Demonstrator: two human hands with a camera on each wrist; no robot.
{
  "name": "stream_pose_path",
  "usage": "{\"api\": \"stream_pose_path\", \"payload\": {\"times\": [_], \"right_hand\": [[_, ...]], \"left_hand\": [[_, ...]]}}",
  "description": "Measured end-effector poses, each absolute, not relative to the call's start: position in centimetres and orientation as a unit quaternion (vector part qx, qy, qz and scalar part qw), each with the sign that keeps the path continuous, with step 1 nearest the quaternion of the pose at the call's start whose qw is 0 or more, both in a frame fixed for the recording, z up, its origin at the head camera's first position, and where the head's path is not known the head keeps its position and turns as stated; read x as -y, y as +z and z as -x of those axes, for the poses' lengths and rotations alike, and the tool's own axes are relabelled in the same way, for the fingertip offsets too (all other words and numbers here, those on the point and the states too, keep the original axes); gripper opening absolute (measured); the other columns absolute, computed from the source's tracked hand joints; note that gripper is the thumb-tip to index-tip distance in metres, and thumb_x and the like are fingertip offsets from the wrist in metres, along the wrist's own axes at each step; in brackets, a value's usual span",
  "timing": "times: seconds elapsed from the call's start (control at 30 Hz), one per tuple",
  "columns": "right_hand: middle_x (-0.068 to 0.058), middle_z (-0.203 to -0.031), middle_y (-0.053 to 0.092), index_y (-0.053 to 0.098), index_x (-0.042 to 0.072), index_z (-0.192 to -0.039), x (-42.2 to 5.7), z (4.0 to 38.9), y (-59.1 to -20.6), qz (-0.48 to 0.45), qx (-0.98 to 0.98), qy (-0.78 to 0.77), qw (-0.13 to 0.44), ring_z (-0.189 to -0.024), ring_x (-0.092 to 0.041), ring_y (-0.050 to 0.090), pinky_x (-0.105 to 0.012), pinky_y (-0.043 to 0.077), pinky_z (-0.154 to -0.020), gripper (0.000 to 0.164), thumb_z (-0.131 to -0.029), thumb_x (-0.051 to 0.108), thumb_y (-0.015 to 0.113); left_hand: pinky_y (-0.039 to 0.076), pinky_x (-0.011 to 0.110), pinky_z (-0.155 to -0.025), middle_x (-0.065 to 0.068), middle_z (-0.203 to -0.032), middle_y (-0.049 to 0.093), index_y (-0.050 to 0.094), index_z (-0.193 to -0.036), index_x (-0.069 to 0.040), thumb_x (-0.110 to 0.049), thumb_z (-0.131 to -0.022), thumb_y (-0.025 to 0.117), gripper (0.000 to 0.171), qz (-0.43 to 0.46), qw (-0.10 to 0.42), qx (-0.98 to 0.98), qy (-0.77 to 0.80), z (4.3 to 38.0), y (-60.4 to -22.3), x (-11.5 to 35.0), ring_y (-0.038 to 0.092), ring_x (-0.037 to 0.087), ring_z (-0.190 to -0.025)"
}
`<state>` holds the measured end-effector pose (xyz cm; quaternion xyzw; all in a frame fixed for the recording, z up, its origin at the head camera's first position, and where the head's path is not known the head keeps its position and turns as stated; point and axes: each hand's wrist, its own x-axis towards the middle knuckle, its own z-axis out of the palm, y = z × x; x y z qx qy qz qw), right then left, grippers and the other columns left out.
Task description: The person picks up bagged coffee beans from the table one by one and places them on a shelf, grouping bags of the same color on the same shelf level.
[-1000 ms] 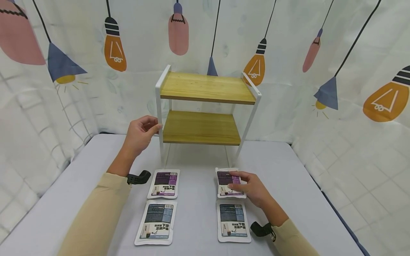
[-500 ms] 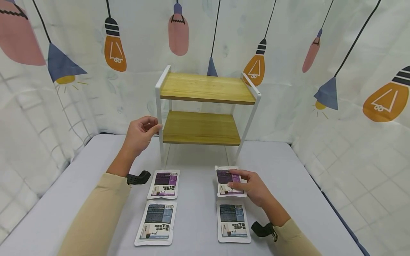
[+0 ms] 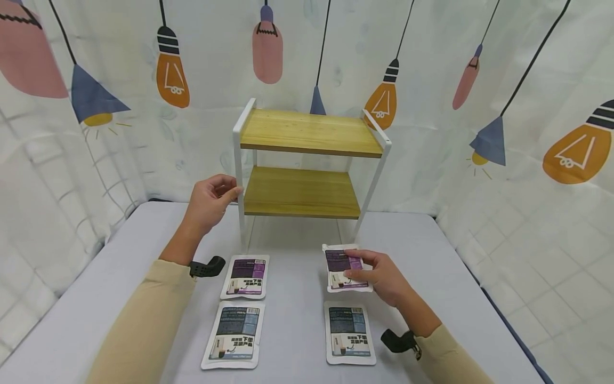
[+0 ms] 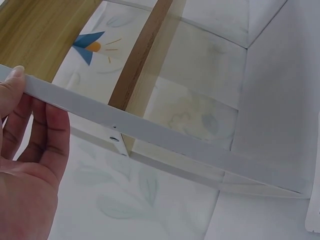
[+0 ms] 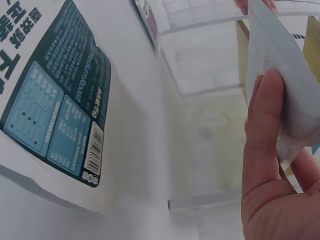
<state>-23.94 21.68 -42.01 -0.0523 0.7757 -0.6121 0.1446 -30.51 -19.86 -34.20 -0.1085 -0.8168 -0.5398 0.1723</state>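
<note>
My left hand (image 3: 207,198) pinches the white left post of a two-tier shelf rack (image 3: 302,192); in the left wrist view the thumb (image 4: 14,87) lies over the post and the fingers curl behind it. At the right, my right hand (image 3: 386,277) holds a flat white pouch with a purple label (image 3: 338,264) by its right side, thumb on the label face. The right wrist view shows the back of this pouch (image 5: 295,95), with fingers along it. Directly in front lies a pouch with a blue label (image 3: 350,333), flat on the table.
On the left lie another purple-label pouch (image 3: 245,276) and another blue-label pouch (image 3: 233,334), one before the other. The rack stands at the back of the white-covered table (image 3: 292,320), its wooden top board (image 3: 312,130) bare. A printed curtain (image 3: 422,53) surrounds the table.
My right hand has raised the purple-label pouch slightly up and away from the blue one, tilting it a little. The left hand has kept its grip on the rack post.
</note>
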Motion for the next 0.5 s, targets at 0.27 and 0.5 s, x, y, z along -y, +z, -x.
{"api": "stream_pose_path", "payload": {"times": [0.27, 0.5], "right_hand": [[-0.016, -0.139, 0.056, 0.065, 0.015, -0.139, -21.6, 23.6, -40.8, 0.062, -0.785, -0.601, 0.134, -0.108, -0.024, 0.062, -0.027, 0.061, -0.084, 0.057, -0.085, 0.021, 0.085], [-0.016, -0.137, 0.057, 0.066, 0.016, -0.138, -21.4, 23.4, -39.8, 0.061, -0.784, -0.603, 0.13, -0.106, -0.023, 0.064, -0.027, 0.061, -0.083, 0.058, -0.084, 0.02, 0.086]], "left_hand": [[0.055, 0.013, -0.088, 0.006, -0.111, 0.065, 0.067, -0.12, -0.002, -0.03, -0.101, 0.066, 0.034, 0.113, 0.173, 0.813, -0.545, 30.5, -34.2, 19.8, 0.065, 0.011, -0.102], [0.055, 0.013, -0.088, 0.004, -0.11, 0.065, 0.067, -0.12, -0.003, -0.03, -0.101, 0.067, 0.033, 0.112, 0.172, 0.812, -0.547, 30.6, -34.3, 19.9, 0.065, 0.013, -0.102]]}}
